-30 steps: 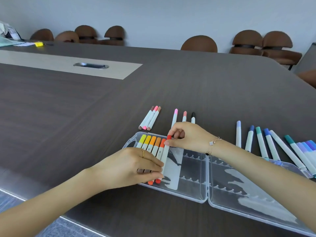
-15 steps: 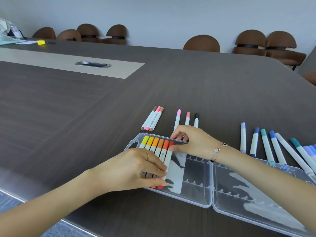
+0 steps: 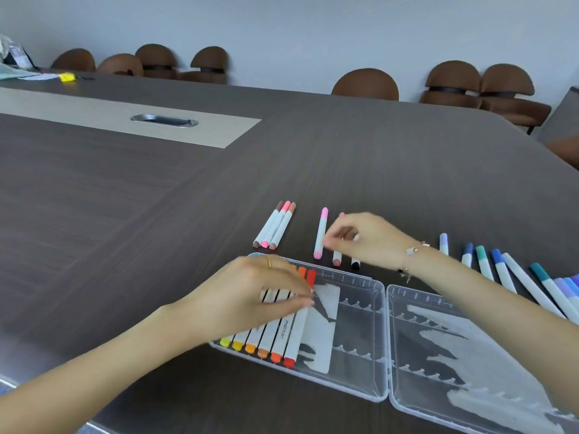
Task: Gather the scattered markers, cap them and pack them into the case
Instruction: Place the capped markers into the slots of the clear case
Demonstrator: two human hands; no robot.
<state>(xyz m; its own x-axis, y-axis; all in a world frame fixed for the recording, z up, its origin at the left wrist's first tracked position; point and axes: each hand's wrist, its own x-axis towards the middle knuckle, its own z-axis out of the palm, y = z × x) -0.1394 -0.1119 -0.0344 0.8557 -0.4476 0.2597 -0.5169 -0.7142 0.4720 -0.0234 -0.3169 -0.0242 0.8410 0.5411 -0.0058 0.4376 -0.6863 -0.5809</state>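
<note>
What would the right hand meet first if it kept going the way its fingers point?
Probably the pink marker: the right hand hovers with its fingers pointing left, almost at its barrel. Height above the table is unclear.

I see a dark wooden table. On it lies an open clear case; loose markers lie just beyond the case, more right of it.

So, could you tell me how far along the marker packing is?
Early. Six yellow-to-red markers are slotted in the clear case, with the left hand resting on them. The right hand reaches over the pink marker group. The blue and teal markers remain outside.
</note>
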